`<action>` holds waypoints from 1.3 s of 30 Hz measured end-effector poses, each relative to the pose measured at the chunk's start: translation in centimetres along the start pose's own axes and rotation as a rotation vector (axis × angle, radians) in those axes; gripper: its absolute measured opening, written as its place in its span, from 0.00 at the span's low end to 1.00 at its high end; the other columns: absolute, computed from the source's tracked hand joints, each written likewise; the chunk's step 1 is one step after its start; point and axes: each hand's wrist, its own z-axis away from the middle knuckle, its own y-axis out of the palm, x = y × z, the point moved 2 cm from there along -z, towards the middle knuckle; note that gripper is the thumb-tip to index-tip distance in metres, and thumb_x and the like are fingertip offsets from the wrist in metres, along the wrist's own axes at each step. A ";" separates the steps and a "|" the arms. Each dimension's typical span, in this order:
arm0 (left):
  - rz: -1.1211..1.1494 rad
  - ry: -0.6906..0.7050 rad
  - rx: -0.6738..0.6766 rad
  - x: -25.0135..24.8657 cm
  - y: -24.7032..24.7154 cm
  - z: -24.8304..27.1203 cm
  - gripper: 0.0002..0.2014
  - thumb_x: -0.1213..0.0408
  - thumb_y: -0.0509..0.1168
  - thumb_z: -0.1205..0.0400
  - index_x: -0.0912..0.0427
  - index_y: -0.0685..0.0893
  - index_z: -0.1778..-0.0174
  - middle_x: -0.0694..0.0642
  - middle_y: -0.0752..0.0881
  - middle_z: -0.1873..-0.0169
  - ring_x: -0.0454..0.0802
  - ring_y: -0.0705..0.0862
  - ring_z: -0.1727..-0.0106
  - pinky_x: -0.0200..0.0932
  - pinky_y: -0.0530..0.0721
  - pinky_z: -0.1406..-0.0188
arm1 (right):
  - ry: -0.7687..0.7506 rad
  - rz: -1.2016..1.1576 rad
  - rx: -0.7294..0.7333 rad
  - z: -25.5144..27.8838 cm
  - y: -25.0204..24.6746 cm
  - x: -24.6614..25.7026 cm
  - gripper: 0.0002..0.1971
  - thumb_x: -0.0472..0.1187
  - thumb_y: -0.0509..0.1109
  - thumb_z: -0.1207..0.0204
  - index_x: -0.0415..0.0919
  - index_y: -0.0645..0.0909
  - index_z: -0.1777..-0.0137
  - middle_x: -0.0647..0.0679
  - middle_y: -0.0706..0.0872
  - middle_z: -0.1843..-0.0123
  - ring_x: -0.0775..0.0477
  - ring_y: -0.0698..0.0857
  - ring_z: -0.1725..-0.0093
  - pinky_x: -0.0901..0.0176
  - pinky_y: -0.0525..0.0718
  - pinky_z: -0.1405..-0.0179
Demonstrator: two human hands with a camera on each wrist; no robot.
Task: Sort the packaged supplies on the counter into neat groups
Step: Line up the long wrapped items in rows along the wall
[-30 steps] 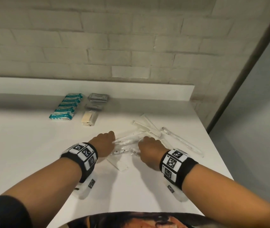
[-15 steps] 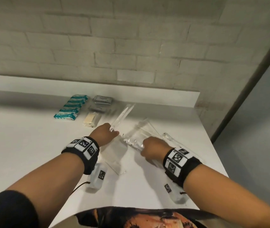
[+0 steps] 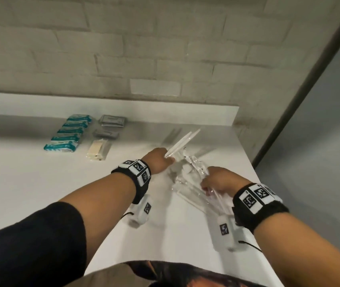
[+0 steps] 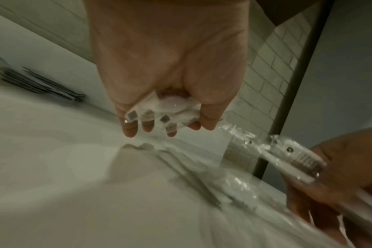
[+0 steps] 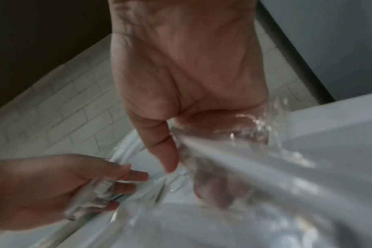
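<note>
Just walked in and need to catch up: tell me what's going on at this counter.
A person is sorting packaged supplies on a white counter. The left hand grips long white items in clear wrappers, lifted off the surface. The right hand holds a bundle of similar clear-wrapped packets. At the back, teal-and-white packets, grey flat packs and a cream packet already lie grouped.

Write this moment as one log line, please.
left hand: grips clear-wrapped white toothbrushes | right hand: grips clear plastic-wrapped bundle | teal packets: in a row
</note>
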 end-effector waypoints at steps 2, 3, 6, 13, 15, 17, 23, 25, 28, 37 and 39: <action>-0.013 0.017 0.042 -0.2 0.7 -1.2 0.16 0.48 0.59 0.17 0.58 0.78 0.47 0.58 0.82 0.52 0.53 0.79 0.57 0.43 0.74 0.58 | 0.018 -0.270 -0.020 -0.8 0.1 -0.4 0.10 0.32 0.70 0.31 0.32 0.79 0.50 0.37 0.86 0.61 0.45 0.83 0.71 0.61 0.77 0.74; -0.020 0.017 0.063 -0.2 1.1 -1.8 0.15 0.47 0.58 0.17 0.55 0.78 0.48 0.58 0.83 0.51 0.54 0.80 0.56 0.43 0.75 0.57 | 0.022 -0.394 -0.030 -1.2 0.1 -0.6 0.11 0.31 0.70 0.30 0.32 0.77 0.48 0.36 0.85 0.59 0.43 0.84 0.69 0.57 0.79 0.72; 0.002 0.016 0.099 -0.3 1.9 -3.0 0.13 0.45 0.57 0.19 0.51 0.76 0.54 0.61 0.86 0.52 0.56 0.82 0.57 0.45 0.77 0.59 | -0.068 -0.533 -0.062 -2.4 -0.3 0.2 0.08 0.34 0.68 0.26 0.42 0.78 0.48 0.38 0.84 0.52 0.42 0.87 0.58 0.49 0.82 0.58; 0.304 0.004 0.072 0.1 1.3 -1.6 0.15 0.52 0.61 0.19 0.58 0.81 0.44 0.54 0.87 0.51 0.52 0.84 0.49 0.51 0.82 0.44 | -0.198 -0.597 0.232 -4.2 -0.3 4.2 0.14 0.26 0.65 0.23 0.34 0.79 0.38 0.42 0.85 0.54 0.51 0.82 0.64 0.62 0.79 0.66; 0.325 0.021 0.174 0.7 0.8 0.0 0.12 0.52 0.62 0.24 0.57 0.81 0.57 0.52 0.84 0.66 0.50 0.80 0.65 0.43 0.80 0.65 | -0.086 -0.580 0.397 -4.7 -0.1 4.2 0.15 0.29 0.67 0.24 0.38 0.80 0.38 0.38 0.89 0.51 0.47 0.84 0.65 0.57 0.81 0.70; 0.399 -0.034 0.280 1.5 0.2 1.2 0.10 0.54 0.64 0.27 0.58 0.79 0.61 0.56 0.80 0.68 0.53 0.75 0.68 0.41 0.72 0.72 | -0.015 -0.519 0.435 -5.1 -0.6 4.5 0.12 0.29 0.67 0.24 0.37 0.80 0.41 0.37 0.89 0.56 0.45 0.84 0.68 0.56 0.81 0.72; 0.325 -0.169 0.056 3.3 -4.2 -1.8 0.23 0.49 0.68 0.21 0.60 0.74 0.38 0.57 0.86 0.52 0.50 0.85 0.60 0.45 0.85 0.64 | -0.126 -0.163 0.007 -9.2 -3.9 8.2 0.28 0.41 0.73 0.24 0.38 0.69 0.26 0.38 0.83 0.39 0.43 0.85 0.52 0.60 0.81 0.61; 0.279 -0.200 0.025 4.1 -5.3 -3.1 0.33 0.48 0.69 0.22 0.57 0.65 0.26 0.58 0.87 0.49 0.52 0.88 0.56 0.49 0.87 0.58 | -0.143 0.039 -0.136 -10.5 -4.4 8.3 0.36 0.50 0.75 0.28 0.40 0.67 0.23 0.40 0.76 0.28 0.39 0.81 0.36 0.54 0.82 0.43; 0.401 -0.286 -0.008 5.6 -5.7 -4.2 0.32 0.64 0.63 0.18 0.55 0.57 0.19 0.58 0.87 0.50 0.55 0.88 0.51 0.48 0.87 0.57 | -0.206 0.115 -0.233 -10.9 -4.1 7.9 0.28 0.49 0.71 0.26 0.45 0.72 0.27 0.40 0.76 0.30 0.37 0.80 0.35 0.49 0.79 0.35; -0.027 -0.147 0.147 6.6 -5.9 -3.7 0.31 0.77 0.54 0.18 0.53 0.63 0.19 0.62 0.79 0.32 0.60 0.82 0.37 0.43 0.80 0.48 | -0.552 0.404 -0.112 -10.0 0.1 12.3 0.29 0.31 0.57 0.20 0.53 0.68 0.21 0.48 0.72 0.22 0.42 0.76 0.27 0.48 0.75 0.28; -0.220 -0.103 0.128 6.5 -5.6 -3.6 0.33 0.76 0.53 0.20 0.47 0.64 0.19 0.59 0.74 0.29 0.56 0.79 0.32 0.44 0.77 0.34 | -0.639 0.578 -0.098 -9.9 0.9 13.5 0.32 0.30 0.53 0.19 0.55 0.60 0.18 0.48 0.63 0.17 0.39 0.71 0.24 0.45 0.72 0.26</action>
